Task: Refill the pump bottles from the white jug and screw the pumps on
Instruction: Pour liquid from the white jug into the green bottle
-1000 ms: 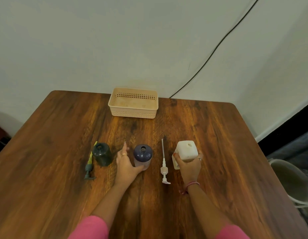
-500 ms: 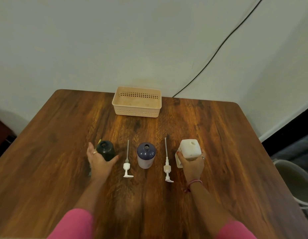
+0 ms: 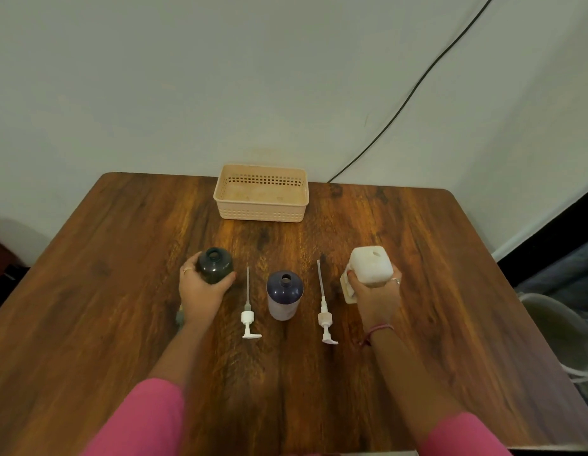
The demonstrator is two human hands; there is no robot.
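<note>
The left hand (image 3: pixel 200 291) grips the dark green bottle (image 3: pixel 215 265), fingers and thumb curled round its rounded shoulder. The bottle stands upright, long axis vertical, open neck pointing up; its surface is smooth, glossy plastic. The right hand (image 3: pixel 375 294) grips the white jug (image 3: pixel 371 266), thumb on its left face and fingers wrapped round the right. The jug is a squarish, matte, translucent-white block with rounded corners, and a small opening shows on its upper face.

Just right of the left-hand grip, a white pump (image 3: pixel 249 311) lies flat on the table (image 3: pixel 105 291), its long axis running away from the person: dip tube toward the far edge, nozzle head nearest the person and turned right. Beyond it, between the two grips, the purple bottle (image 3: pixel 283 295) stands upright, neck uncapped, with a dark domed shoulder and paler lower body. Just left of the right-hand grip lies a second white pump (image 3: pixel 325 315), laid the same way. A greenish pump (image 3: pixel 180 316) is mostly hidden beside the left wrist.

Far from both grips, a beige perforated plastic basket (image 3: pixel 261 210) sits at the far edge of the wood-grain table.
</note>
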